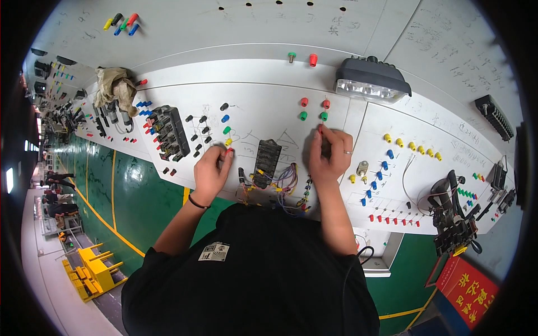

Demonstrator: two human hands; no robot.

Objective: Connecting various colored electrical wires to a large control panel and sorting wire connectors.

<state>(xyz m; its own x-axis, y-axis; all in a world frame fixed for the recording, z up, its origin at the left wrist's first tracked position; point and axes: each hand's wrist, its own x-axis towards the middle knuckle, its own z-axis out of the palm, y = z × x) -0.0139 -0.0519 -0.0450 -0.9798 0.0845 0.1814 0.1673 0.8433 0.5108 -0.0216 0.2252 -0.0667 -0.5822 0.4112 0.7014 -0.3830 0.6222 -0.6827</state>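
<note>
— What is nearest?
— A black shirt [246, 274] bearing a printed pale patch [213, 251]; just past it come the two hands.
— How is the left hand [214, 171]?
— Thumb and forefinger meet in a pinch on a red terminal [229, 150], the lowest of a coloured column, below a yellow one [228, 142].
— And the right hand [332, 154]?
— Also pinching, its fingertips on another red terminal [321, 129], just below a green one [324, 116]. How firmly either grips, I can't tell.
— Any room to move?
— The near edge of the white desk [280, 101] runs close to the shirt. Between the hands, by that edge, stands a black component block [267, 159] with loose wires [288, 182] beside it. Beyond the block the surface lies open up to the upright back panel [196, 28]. A dark lamp unit [372, 84] sits at the far side, right of centre.
— Writing?
— Handwritten marks on the desk between the hands, more across the back panel. Off to the lower right, a red banner [466, 291] carries yellow characters.
</note>
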